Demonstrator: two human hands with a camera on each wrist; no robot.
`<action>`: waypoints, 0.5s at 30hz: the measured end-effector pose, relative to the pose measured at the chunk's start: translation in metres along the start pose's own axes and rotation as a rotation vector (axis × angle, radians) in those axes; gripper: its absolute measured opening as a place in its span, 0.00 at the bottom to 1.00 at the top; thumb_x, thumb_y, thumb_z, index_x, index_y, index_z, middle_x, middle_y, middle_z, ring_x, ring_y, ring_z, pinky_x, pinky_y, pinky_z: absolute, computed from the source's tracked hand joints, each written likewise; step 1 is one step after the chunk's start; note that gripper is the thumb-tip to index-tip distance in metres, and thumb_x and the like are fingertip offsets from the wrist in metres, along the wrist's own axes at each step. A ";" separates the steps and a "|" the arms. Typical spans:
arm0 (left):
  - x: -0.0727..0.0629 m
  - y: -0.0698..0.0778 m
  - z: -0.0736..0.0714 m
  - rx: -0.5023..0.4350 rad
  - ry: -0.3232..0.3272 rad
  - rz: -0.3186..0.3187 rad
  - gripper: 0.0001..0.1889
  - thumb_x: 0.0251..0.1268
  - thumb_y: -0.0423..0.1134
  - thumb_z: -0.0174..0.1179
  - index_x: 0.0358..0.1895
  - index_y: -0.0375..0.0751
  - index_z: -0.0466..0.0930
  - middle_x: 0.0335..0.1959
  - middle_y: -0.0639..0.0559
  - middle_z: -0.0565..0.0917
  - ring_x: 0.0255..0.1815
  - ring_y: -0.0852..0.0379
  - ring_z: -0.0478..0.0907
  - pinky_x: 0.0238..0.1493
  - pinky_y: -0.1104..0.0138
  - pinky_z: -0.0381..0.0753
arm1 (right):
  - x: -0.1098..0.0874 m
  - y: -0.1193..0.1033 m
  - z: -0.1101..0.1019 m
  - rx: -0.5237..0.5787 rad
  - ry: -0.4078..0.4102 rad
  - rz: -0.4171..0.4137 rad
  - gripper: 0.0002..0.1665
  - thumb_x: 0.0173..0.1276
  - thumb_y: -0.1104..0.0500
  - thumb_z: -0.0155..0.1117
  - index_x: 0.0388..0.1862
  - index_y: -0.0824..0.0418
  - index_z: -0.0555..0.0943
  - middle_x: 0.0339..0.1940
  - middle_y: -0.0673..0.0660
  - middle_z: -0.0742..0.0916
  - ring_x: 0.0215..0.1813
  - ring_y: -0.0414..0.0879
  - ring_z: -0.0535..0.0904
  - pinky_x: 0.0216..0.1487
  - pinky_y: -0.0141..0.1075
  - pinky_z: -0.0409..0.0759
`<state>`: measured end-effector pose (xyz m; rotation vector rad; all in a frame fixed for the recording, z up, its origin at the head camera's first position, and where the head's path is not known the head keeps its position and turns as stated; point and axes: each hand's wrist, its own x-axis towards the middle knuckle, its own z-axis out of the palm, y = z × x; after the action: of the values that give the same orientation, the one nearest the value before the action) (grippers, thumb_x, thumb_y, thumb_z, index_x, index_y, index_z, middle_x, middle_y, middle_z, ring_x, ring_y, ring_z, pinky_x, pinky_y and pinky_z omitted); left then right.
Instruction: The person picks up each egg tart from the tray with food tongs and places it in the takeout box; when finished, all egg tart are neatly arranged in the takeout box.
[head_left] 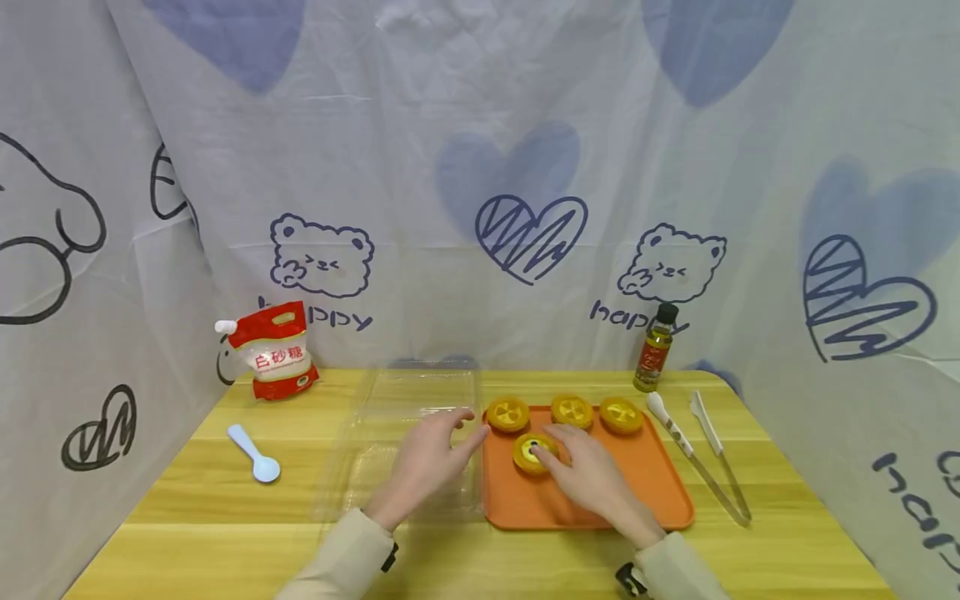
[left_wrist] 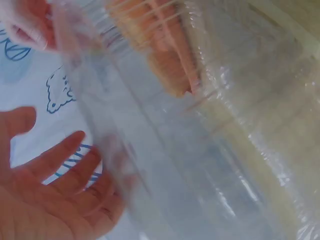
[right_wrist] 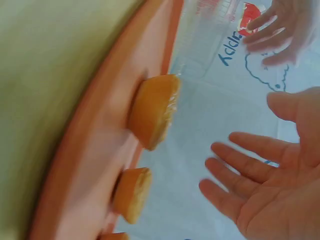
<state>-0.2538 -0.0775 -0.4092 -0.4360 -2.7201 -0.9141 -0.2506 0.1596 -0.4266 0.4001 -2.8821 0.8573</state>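
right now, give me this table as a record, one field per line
left hand: empty, near open clear plastic container
right hand: empty, above orange rectangular tray
on tray: four round yellow tarts
right of tray: white-tipped metal tongs
behind tray: black-capped bottle with red label
left of container: pale blue spoon, capped red-and-white bag

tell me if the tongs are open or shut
Open: in the head view, the tongs spread into a V, with wooden table showing between.

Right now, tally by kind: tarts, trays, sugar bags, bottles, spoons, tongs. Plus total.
Tarts: 4
Orange tray: 1
Sugar bag: 1
Bottle: 1
Spoon: 1
Tongs: 1 pair
Total: 9, tongs counted as one
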 end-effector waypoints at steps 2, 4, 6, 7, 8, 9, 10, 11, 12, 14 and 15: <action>0.001 -0.002 -0.005 -0.129 0.007 -0.038 0.19 0.69 0.57 0.56 0.47 0.47 0.85 0.37 0.52 0.87 0.37 0.56 0.82 0.38 0.61 0.82 | -0.001 0.007 -0.001 0.108 0.015 0.018 0.23 0.72 0.47 0.59 0.63 0.54 0.79 0.63 0.56 0.82 0.66 0.55 0.75 0.65 0.54 0.74; 0.001 -0.006 -0.011 -0.258 0.010 -0.067 0.15 0.69 0.54 0.58 0.40 0.48 0.86 0.28 0.56 0.84 0.29 0.60 0.78 0.29 0.66 0.78 | -0.002 0.014 -0.002 0.210 0.020 0.031 0.20 0.72 0.50 0.61 0.60 0.52 0.81 0.59 0.54 0.84 0.63 0.53 0.78 0.62 0.51 0.78; 0.002 -0.012 -0.015 -0.353 0.009 -0.074 0.13 0.69 0.51 0.59 0.34 0.47 0.86 0.22 0.56 0.81 0.24 0.60 0.75 0.24 0.68 0.75 | -0.002 0.023 -0.004 0.301 0.020 0.034 0.18 0.72 0.51 0.61 0.57 0.53 0.82 0.56 0.55 0.85 0.59 0.51 0.80 0.60 0.49 0.80; 0.002 -0.015 -0.017 -0.390 0.008 -0.076 0.13 0.69 0.49 0.60 0.33 0.46 0.86 0.20 0.55 0.81 0.22 0.60 0.75 0.23 0.68 0.75 | -0.002 0.027 -0.005 0.345 0.021 0.042 0.17 0.72 0.51 0.61 0.56 0.54 0.83 0.55 0.55 0.86 0.58 0.51 0.81 0.59 0.47 0.81; 0.002 -0.018 -0.020 -0.425 -0.002 -0.083 0.13 0.69 0.48 0.60 0.32 0.45 0.85 0.20 0.54 0.81 0.22 0.59 0.75 0.23 0.69 0.76 | -0.003 0.031 -0.007 0.388 0.018 0.046 0.16 0.72 0.52 0.61 0.55 0.55 0.83 0.53 0.55 0.87 0.57 0.50 0.82 0.58 0.45 0.81; 0.002 -0.022 -0.022 -0.461 -0.018 -0.092 0.13 0.69 0.47 0.60 0.31 0.44 0.85 0.19 0.53 0.80 0.22 0.58 0.76 0.23 0.69 0.76 | -0.003 0.034 -0.009 0.437 0.009 0.046 0.17 0.72 0.52 0.61 0.55 0.57 0.83 0.53 0.57 0.87 0.56 0.52 0.82 0.57 0.45 0.82; 0.002 -0.025 -0.025 -0.487 -0.034 -0.100 0.12 0.69 0.46 0.60 0.32 0.43 0.85 0.19 0.51 0.80 0.22 0.57 0.76 0.23 0.69 0.77 | -0.004 0.038 -0.012 0.489 -0.001 0.044 0.17 0.72 0.53 0.61 0.54 0.59 0.83 0.53 0.60 0.87 0.56 0.54 0.82 0.56 0.45 0.83; 0.002 -0.028 -0.028 -0.514 -0.054 -0.109 0.12 0.69 0.46 0.60 0.33 0.41 0.85 0.20 0.50 0.81 0.22 0.57 0.76 0.24 0.68 0.78 | -0.005 0.042 -0.014 0.532 -0.010 0.042 0.17 0.73 0.53 0.60 0.54 0.61 0.83 0.53 0.61 0.86 0.55 0.55 0.82 0.55 0.46 0.83; 0.002 -0.032 -0.031 -0.543 -0.076 -0.118 0.12 0.69 0.46 0.60 0.35 0.40 0.85 0.21 0.49 0.81 0.23 0.57 0.76 0.24 0.69 0.78 | -0.005 0.046 -0.016 0.570 -0.018 0.042 0.18 0.73 0.54 0.60 0.54 0.63 0.83 0.53 0.63 0.86 0.55 0.55 0.82 0.54 0.46 0.84; 0.001 -0.040 -0.038 -0.588 -0.127 -0.125 0.13 0.70 0.46 0.59 0.39 0.38 0.84 0.24 0.47 0.82 0.23 0.57 0.75 0.24 0.69 0.77 | -0.006 0.054 -0.021 0.647 -0.047 0.042 0.20 0.74 0.54 0.59 0.56 0.67 0.81 0.54 0.66 0.85 0.54 0.55 0.82 0.52 0.45 0.85; 0.001 -0.045 -0.042 -0.604 -0.150 -0.125 0.14 0.70 0.46 0.59 0.42 0.38 0.84 0.25 0.46 0.82 0.24 0.58 0.75 0.24 0.69 0.77 | -0.006 0.059 -0.024 0.669 -0.063 0.044 0.21 0.74 0.55 0.58 0.57 0.68 0.80 0.54 0.67 0.84 0.54 0.53 0.83 0.52 0.45 0.85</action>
<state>-0.2650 -0.1369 -0.4011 -0.4538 -2.5723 -1.8120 -0.2604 0.2215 -0.4386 0.4167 -2.5814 1.8387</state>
